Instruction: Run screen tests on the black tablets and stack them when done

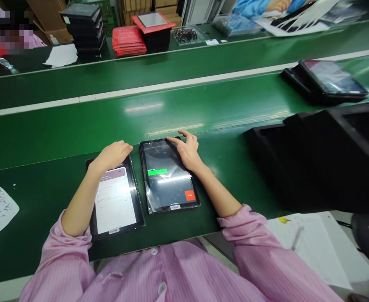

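Two tablets lie side by side on the green bench before me. The left tablet (117,205) has a lit, mostly white screen with a purplish band near its top. My left hand (113,155) rests over its top end, the fingers close together, slightly bent and partly hidden. A dark screen with a green bar and a red "Fail"-like square shows on the right tablet (168,188), which has clear film over it. My right hand (187,149) is at that tablet's upper right corner. Its index finger stretches along the top edge, and the other fingers are apart.
Black foam-like trays (313,163) are piled at the right, near stacked tablets (332,82) on the green channel. Handwritten paper (0,212) lies at left; papers with a pen (297,239) lie lower right. Red pouches (128,41) and black stacks (84,29) stand across the line.
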Demonstrator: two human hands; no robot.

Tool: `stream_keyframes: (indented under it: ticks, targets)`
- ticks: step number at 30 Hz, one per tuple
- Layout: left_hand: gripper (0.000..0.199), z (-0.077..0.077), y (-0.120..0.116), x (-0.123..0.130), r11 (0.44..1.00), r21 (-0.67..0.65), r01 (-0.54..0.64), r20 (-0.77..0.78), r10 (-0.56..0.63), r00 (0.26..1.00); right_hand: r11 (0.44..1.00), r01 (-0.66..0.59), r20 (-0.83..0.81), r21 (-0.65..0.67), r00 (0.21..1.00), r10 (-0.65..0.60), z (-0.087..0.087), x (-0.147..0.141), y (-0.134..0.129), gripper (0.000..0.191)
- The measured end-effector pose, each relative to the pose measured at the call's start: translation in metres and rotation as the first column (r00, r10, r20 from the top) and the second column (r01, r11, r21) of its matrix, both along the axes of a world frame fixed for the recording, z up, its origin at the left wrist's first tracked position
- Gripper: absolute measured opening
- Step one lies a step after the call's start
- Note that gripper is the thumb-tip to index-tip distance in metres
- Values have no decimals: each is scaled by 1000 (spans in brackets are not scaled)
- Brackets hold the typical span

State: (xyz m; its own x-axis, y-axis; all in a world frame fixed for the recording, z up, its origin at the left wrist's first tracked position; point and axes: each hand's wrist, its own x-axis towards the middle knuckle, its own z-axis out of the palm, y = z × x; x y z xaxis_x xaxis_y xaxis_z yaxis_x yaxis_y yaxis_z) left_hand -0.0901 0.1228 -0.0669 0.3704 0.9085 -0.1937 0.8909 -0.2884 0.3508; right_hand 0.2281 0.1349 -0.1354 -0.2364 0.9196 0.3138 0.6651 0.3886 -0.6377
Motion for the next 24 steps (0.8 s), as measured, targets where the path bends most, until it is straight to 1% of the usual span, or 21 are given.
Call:
stream_keyframes:
  ticks: [2,4,7,9,11,14,16,20,22,24]
  targets:
    - [64,2,0,1,1000,-10,-2,-25,2,1000,1000,-20,7,-22,1000,20,0,2,1,79]
    - [64,5,0,3,1000,-22,-16,-59,14,998,999,-46,-6,-1,999,46,2,6,1,82]
    - [66,9,0,5,999,-7,-45,-123,44,991,999,-6,-56,35,998,7,3,10,1,82]
    - [66,9,1,6,998,8,-55,-161,55,985,999,26,-76,23,997,-24,1,11,1,80]
    - [66,9,1,6,998,16,-57,-183,59,981,1000,17,-78,1,997,-17,-3,10,1,81]
    - [70,12,1,4,996,32,-79,-184,84,979,1000,-12,-65,-3,998,12,-8,6,1,83]
    - [73,16,0,0,994,36,-107,-161,112,981,1000,-23,-62,6,998,23,-9,4,1,83]
    - [76,26,-1,-6,991,18,-131,-116,133,984,1000,0,-72,-20,997,-2,-9,3,-1,80]
    - [76,28,-1,-8,991,1,-131,-118,131,984,999,12,-95,-32,995,-15,-10,4,0,79]
    - [76,27,-1,-7,992,-17,-122,-137,119,983,999,30,-163,-23,986,-33,-13,6,3,79]
